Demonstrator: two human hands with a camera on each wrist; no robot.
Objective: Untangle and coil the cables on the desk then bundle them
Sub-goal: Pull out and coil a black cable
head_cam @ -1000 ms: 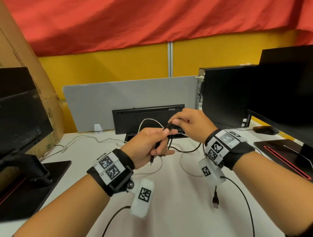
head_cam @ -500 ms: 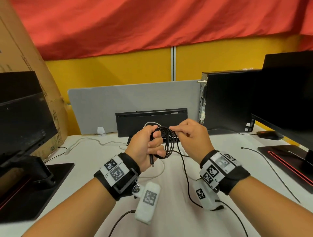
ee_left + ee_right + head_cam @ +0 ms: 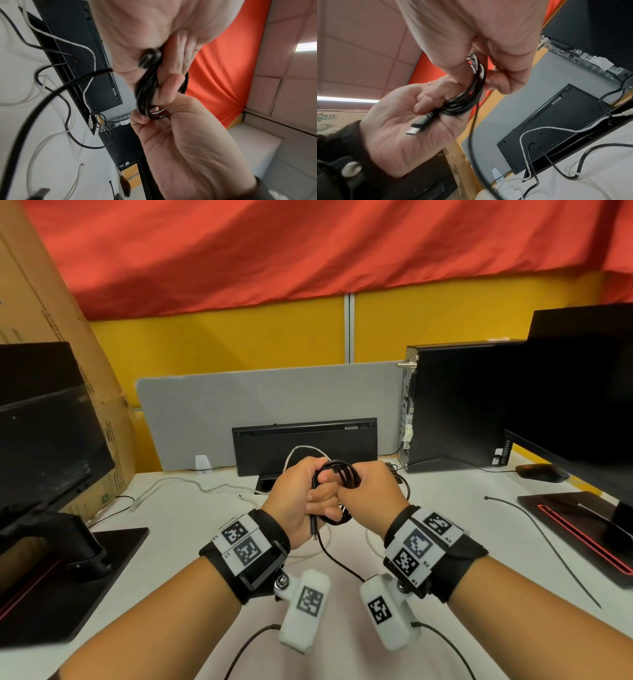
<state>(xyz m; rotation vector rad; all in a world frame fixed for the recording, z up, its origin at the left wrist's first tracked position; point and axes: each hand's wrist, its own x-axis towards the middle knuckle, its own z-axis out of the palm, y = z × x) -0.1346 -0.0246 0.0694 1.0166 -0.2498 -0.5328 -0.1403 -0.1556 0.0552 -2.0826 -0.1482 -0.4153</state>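
A black USB cable is wound into a small coil (image 3: 337, 478) that I hold above the middle of the desk. My left hand (image 3: 320, 498) grips one side of the coil (image 3: 467, 100), and the USB plug (image 3: 418, 125) sticks out below its fingers. My right hand (image 3: 352, 491) presses against the left hand and pinches the coil's other side (image 3: 154, 115). The cable's loose tail (image 3: 337, 559) hangs from the hands toward me. A white cable (image 3: 178, 486) lies in loose curves on the desk, under and to the left of the hands.
A black keyboard (image 3: 305, 446) stands on edge against the grey divider (image 3: 267, 395) behind the hands. At back right are a PC tower (image 3: 459, 405) and a mouse (image 3: 541, 472). Monitors flank the desk. A thin black tie (image 3: 537, 542) lies right.
My hands have come together until they touch. The black cable has gone from a few loose loops to a tighter coil, and its tail on the desk is shorter.
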